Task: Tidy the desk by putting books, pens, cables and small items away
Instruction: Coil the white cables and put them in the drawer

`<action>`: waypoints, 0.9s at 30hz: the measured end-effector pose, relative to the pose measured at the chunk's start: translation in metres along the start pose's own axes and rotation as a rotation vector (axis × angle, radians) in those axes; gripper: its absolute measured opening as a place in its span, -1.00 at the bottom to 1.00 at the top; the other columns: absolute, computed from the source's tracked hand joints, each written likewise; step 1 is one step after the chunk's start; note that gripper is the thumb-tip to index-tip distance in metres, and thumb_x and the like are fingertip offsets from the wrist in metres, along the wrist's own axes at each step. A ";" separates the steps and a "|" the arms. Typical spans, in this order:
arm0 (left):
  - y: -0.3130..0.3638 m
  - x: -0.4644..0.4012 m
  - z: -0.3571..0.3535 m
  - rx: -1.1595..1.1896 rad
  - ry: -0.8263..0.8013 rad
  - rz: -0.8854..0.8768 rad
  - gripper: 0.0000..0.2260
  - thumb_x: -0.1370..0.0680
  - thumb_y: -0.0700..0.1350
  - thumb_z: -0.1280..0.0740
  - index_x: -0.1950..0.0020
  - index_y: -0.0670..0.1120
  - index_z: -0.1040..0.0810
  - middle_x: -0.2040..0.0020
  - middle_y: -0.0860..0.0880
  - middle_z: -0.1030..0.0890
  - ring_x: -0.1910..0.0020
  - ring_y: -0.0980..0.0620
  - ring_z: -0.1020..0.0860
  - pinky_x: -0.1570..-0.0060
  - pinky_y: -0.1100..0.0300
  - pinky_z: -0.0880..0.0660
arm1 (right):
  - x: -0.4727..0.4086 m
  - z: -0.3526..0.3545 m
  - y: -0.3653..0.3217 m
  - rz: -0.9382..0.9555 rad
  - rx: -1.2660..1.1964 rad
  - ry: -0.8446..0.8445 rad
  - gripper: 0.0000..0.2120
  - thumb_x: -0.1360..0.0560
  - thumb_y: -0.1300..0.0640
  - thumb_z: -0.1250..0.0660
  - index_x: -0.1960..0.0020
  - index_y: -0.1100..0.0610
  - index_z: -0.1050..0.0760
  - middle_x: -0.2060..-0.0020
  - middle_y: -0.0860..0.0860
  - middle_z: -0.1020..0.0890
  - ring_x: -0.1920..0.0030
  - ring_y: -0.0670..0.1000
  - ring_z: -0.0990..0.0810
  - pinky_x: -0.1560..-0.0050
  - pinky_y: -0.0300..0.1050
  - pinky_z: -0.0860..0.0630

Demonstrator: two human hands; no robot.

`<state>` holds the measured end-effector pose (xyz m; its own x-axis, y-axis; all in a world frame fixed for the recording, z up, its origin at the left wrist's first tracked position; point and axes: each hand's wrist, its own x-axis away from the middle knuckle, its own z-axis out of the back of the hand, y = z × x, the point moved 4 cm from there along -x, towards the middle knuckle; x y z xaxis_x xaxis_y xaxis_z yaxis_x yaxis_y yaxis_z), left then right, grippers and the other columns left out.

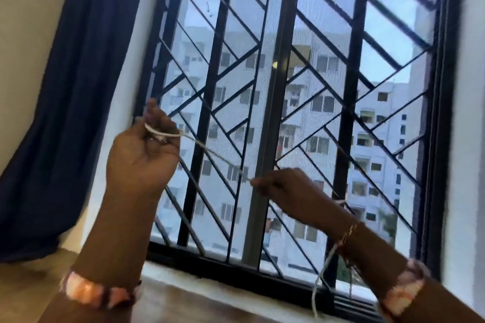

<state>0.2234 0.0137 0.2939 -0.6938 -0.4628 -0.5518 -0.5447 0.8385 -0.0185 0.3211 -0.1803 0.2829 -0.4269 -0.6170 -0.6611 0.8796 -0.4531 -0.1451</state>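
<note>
Far to the left of the left hand's fingers hangs a dark blue curtain (78,86), and it falls down to the brown tabletop (31,286) low in the corner. The left hand (141,149) is held up in front of the window, and its fingers (157,120) are curled and grasping a thin white cable (210,152), which is looped a few times around them. From those fingers the cable runs down and to the right, pulled into a line, until it meets the right hand (286,191). The right hand's fingers (262,182) pinch the cable at their tips. The cable shows again near the right wrist and hangs down loose below it, with its end dangling in front of the pale window sill (210,294). The picture is blurry there, so the very end is hard to see. The right wrist wears a thin bracelet (349,235), and both arms end in pink patterned sleeves (97,291). Behind both hands stands a big window (288,113) with a black frame and black metal bars (217,73) that go straight up and slanted. Nothing stands between the two hands except the cable itself. Past the bars, far behind the fingers, there is a tall white building (328,113) with many small windows.
</note>
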 end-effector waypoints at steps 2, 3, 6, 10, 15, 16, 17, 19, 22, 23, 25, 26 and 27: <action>-0.006 -0.022 0.008 -0.285 0.099 -0.270 -0.76 -0.63 -0.20 -0.05 0.04 -0.19 -0.50 0.15 -0.09 -0.64 0.33 0.14 -0.63 0.16 0.25 -0.59 | 0.001 0.000 -0.008 0.055 0.036 -0.047 -0.70 -0.53 -0.07 -0.23 0.31 -0.01 -0.55 0.56 -0.07 -0.48 0.51 -0.15 -0.37 0.40 -0.26 -0.33; -0.010 -0.027 0.013 -0.570 0.157 -0.448 -0.77 -0.63 -0.20 -0.06 0.03 -0.17 -0.49 0.12 -0.10 -0.64 0.31 0.13 -0.63 0.12 0.18 -0.57 | 0.002 0.005 -0.008 0.065 0.042 -0.027 -0.72 -0.53 -0.08 -0.23 0.26 0.01 -0.58 0.55 -0.08 -0.49 0.50 -0.15 -0.38 0.38 -0.23 -0.34; -0.046 -0.022 0.016 -1.769 -0.018 -0.762 -0.88 -0.59 -0.19 -0.14 0.05 -0.14 -0.46 0.14 -0.11 -0.61 0.21 -0.07 -0.59 0.15 0.00 -0.52 | 0.010 0.034 0.000 0.069 0.111 0.226 -0.74 -0.53 -0.08 -0.23 0.09 0.01 -0.64 0.50 -0.13 -0.54 0.50 -0.17 -0.42 0.41 -0.20 -0.35; -0.107 0.010 0.024 -2.269 -0.649 -0.035 -0.80 -0.62 -0.19 -0.11 0.10 -0.23 -0.47 0.26 -0.09 -0.59 0.30 -0.03 -0.56 0.32 0.23 -0.42 | 0.015 0.067 0.026 0.067 0.198 0.433 -0.56 -0.48 -0.24 -0.10 0.12 0.01 -0.62 0.44 -0.04 -0.61 0.41 -0.01 -0.55 0.31 -0.02 -0.53; -0.131 0.059 -0.019 -0.627 -0.490 0.794 -0.70 -0.57 -0.22 -0.08 0.18 -0.27 -0.56 0.48 -0.05 -0.56 0.47 0.07 -0.51 0.35 0.24 -0.43 | 0.026 0.060 0.040 0.101 -0.054 0.386 -0.52 -0.48 -0.24 -0.09 0.24 0.10 -0.58 0.56 -0.05 -0.47 0.49 -0.09 -0.46 0.41 -0.21 -0.38; -0.130 0.060 -0.027 -0.414 -0.366 0.728 -0.74 -0.56 -0.18 -0.10 0.20 -0.23 -0.52 0.51 -0.02 -0.52 0.51 0.09 -0.48 0.43 0.30 -0.41 | 0.029 0.055 0.037 0.116 -0.115 0.355 -0.55 -0.49 -0.20 -0.09 0.24 0.10 -0.56 0.53 -0.02 -0.50 0.46 -0.05 -0.48 0.39 -0.22 -0.37; -0.128 0.057 -0.031 -0.329 -0.233 0.617 -0.81 -0.51 -0.19 -0.13 0.27 -0.14 -0.43 0.56 0.03 -0.44 0.57 0.14 -0.40 0.52 0.36 -0.32 | 0.032 0.049 0.032 0.126 -0.128 0.309 -0.60 -0.52 -0.16 -0.10 0.23 0.08 -0.53 0.50 -0.01 -0.51 0.42 -0.01 -0.49 0.38 -0.23 -0.37; -0.120 0.055 -0.040 -0.306 -0.054 0.380 -0.83 -0.39 -0.27 -0.16 0.39 -0.08 -0.34 0.57 0.05 -0.38 0.61 0.18 -0.34 0.55 0.42 -0.28 | 0.037 0.039 0.023 0.121 -0.126 0.185 -0.79 -0.56 0.01 -0.15 0.18 0.03 -0.48 0.49 -0.06 -0.48 0.43 -0.02 -0.46 0.38 -0.23 -0.34; -0.088 0.048 -0.047 -0.262 0.095 0.088 -0.77 -0.49 -0.29 -0.16 0.33 -0.16 -0.50 0.50 -0.01 -0.52 0.54 0.14 -0.47 0.48 0.38 -0.45 | 0.048 0.027 0.022 -0.001 -0.196 -0.093 -0.86 -0.55 0.22 -0.21 0.10 0.03 -0.50 0.45 -0.12 -0.51 0.42 -0.11 -0.46 0.38 -0.26 -0.36; -0.074 0.045 -0.046 -0.243 0.140 -0.022 -0.78 -0.56 -0.27 -0.12 0.18 -0.18 -0.52 0.46 -0.04 -0.58 0.49 0.11 -0.53 0.45 0.35 -0.50 | 0.053 0.025 0.021 -0.033 -0.167 -0.174 -0.85 -0.56 0.20 -0.21 0.11 0.01 -0.51 0.42 -0.11 -0.52 0.40 -0.10 -0.48 0.35 -0.26 -0.39; -0.047 0.042 -0.042 -0.268 0.236 -0.263 -0.78 -0.61 -0.24 -0.05 -0.11 -0.22 -0.46 0.41 -0.08 -0.65 0.41 0.06 -0.62 0.37 0.30 -0.57 | 0.063 0.026 0.018 -0.055 -0.142 -0.279 -0.84 -0.57 0.16 -0.20 0.09 0.01 -0.54 0.45 -0.11 -0.53 0.43 -0.14 -0.48 0.36 -0.32 -0.40; -0.035 0.043 -0.039 -0.382 0.283 -0.404 -0.78 -0.62 -0.22 -0.04 -0.14 -0.24 -0.43 0.39 -0.07 -0.67 0.36 0.07 -0.63 0.32 0.31 -0.58 | 0.067 0.028 0.013 -0.063 -0.184 -0.289 -0.84 -0.57 0.15 -0.21 0.08 0.02 -0.55 0.51 -0.11 -0.52 0.49 -0.16 -0.45 0.43 -0.36 -0.38; -0.026 0.047 -0.035 -0.580 0.328 -0.561 -0.79 -0.62 -0.20 -0.05 -0.09 -0.24 -0.44 0.33 -0.06 -0.68 0.31 0.07 -0.62 0.27 0.31 -0.57 | 0.069 0.031 0.009 -0.068 -0.213 -0.291 -0.85 -0.57 0.13 -0.22 0.08 0.02 -0.55 0.55 -0.09 -0.50 0.56 -0.18 -0.41 0.51 -0.38 -0.34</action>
<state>0.1885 -0.0394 0.2981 -0.3032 -0.8981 -0.3185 -0.9389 0.2244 0.2611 0.2933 -0.2471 0.2581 -0.5012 -0.7608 -0.4122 0.8578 -0.3744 -0.3521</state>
